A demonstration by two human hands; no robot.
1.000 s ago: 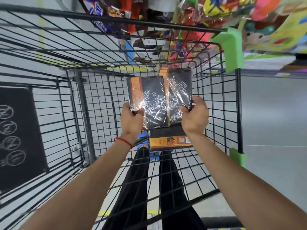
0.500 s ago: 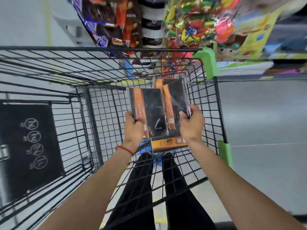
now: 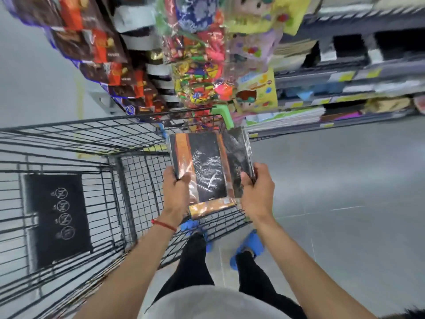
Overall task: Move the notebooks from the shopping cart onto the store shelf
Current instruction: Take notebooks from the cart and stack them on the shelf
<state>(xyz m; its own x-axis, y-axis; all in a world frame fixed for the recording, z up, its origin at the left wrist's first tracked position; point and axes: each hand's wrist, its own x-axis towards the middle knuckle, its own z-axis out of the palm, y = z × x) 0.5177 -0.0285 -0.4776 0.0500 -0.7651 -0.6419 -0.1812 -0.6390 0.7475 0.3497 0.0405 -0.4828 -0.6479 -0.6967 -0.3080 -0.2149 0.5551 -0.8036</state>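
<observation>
From the head camera: a person holds a film-wrapped stack of black-and-orange notebooks (image 3: 207, 166) in both hands over the right-hand corner of the wire shopping cart (image 3: 138, 180), just below its green corner guard (image 3: 222, 115). The left hand (image 3: 176, 192), a red cord (image 3: 163, 224) at the wrist, grips the stack's left edge. The right hand (image 3: 257, 187) grips the right edge. On each side the fingers are clamped on the stack, thumb on the top cover and the rest curled beneath.

The two-sided hold looks deliberate. The wrap is glossy and several books lie fanned, the lowest poking out toward the person, so pressure from both edges likely keeps them from sliding apart. The stack appears clear of the wire, though the blur leaves that uncertain.

The store shelf (image 3: 345, 75) runs along the right, well apart from the stack across bare floor (image 3: 333, 180). Its lower tier carries flat paper goods (image 3: 285, 118) (a plausible home for notebooks). Snack bags (image 3: 103, 54) and toy packs (image 3: 200, 65) hang beyond the cart's far end. A black placard (image 3: 57, 217) lies against the cart's left side.

By the look of it the load is picked and the carry to the shelf is the step in hand. The stack will probably need turning right and keeping level so nothing slips out.
</observation>
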